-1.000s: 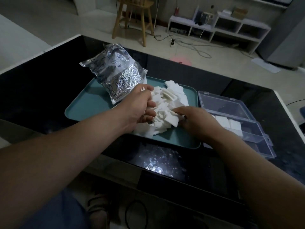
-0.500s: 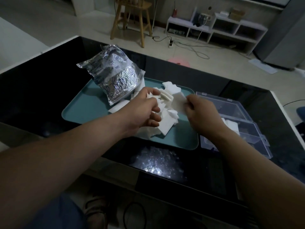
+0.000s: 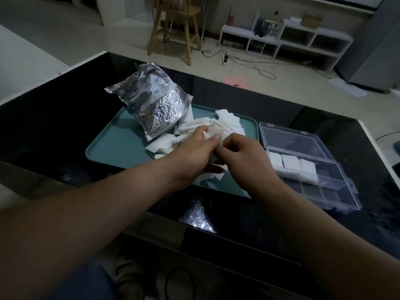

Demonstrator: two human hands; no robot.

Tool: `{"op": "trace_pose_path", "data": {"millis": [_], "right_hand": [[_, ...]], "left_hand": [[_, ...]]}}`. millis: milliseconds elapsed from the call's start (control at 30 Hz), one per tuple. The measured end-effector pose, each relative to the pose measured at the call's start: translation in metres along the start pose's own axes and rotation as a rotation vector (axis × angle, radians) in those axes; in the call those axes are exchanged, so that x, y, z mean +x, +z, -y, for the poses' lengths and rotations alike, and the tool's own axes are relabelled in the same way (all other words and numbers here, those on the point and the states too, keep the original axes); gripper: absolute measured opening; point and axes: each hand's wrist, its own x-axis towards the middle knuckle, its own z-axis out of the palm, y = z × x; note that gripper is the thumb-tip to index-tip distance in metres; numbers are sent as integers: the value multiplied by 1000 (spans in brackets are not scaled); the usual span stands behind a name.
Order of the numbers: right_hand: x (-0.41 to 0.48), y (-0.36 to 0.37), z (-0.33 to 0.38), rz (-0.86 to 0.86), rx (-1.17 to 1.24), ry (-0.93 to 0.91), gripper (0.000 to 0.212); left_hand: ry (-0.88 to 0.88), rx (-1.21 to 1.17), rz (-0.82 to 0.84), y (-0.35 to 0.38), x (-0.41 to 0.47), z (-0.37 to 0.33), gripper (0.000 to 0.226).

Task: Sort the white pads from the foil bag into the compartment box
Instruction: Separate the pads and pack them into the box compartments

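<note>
A crumpled foil bag [image 3: 152, 106] lies on the far left of a teal tray [image 3: 112, 146]. A heap of white pads [image 3: 227, 124] spreads across the tray's middle. My left hand [image 3: 194, 154] holds a bunch of pads above the heap. My right hand [image 3: 246, 154] touches it, fingertips pinching a pad at the top of that bunch. To the right stands the clear compartment box [image 3: 337, 198], lid open; its far row holds stacked white pads [image 3: 291, 163], the near compartments look empty.
The tray and box rest on a glossy black table [image 3: 43, 131] whose near edge runs below my forearms. On the floor beyond are a wooden chair [image 3: 175, 24], a low white shelf [image 3: 285, 40] and cables.
My right hand rose from the heap's right side and came left to meet my left hand. My left hand keeps its bunch. The view shifted slightly.
</note>
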Motion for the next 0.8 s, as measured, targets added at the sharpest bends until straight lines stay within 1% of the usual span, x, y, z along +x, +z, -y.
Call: {"op": "trace_pose_path", "data": {"millis": [100, 167, 267, 367, 433, 500, 567, 600, 633, 700, 733, 800], "right_hand": [[-3, -1, 2, 55, 61, -8, 15], [-2, -4, 3, 8, 54, -7, 17], [3, -10, 2, -109, -80, -6, 20], [0, -8, 3, -133, -275, -62, 23], [-5, -4, 6, -114, -356, -116, 25], [-7, -1, 8, -62, -399, -186, 27], [-5, -1, 8, 6, -351, -236, 21], [-3, -4, 8, 36, -281, -233, 19], [0, -8, 8, 46, -192, -209, 19], [7, -19, 5, -16, -58, -136, 19], [11, -25, 3, -64, -48, -104, 19], [18, -35, -7, -103, -124, -60, 17]], "left_hand": [[-8, 17, 16, -2, 0, -1, 39], [14, 8, -33, -3, 1, -4, 30], [30, -18, -117, -5, 3, -8, 11], [78, 36, -140, -5, 3, -7, 6], [104, 47, -113, -3, 2, -5, 14], [93, 7, -32, -1, -1, -5, 26], [51, -36, 46, 0, -4, -5, 30], [31, -43, 52, 0, -4, -6, 29], [16, -42, 23, -2, -2, -8, 25], [0, -59, -102, -8, 3, -12, 10], [-4, -75, -162, -13, 6, -15, 5], [-9, -80, -244, -23, 11, -21, 8]]}}
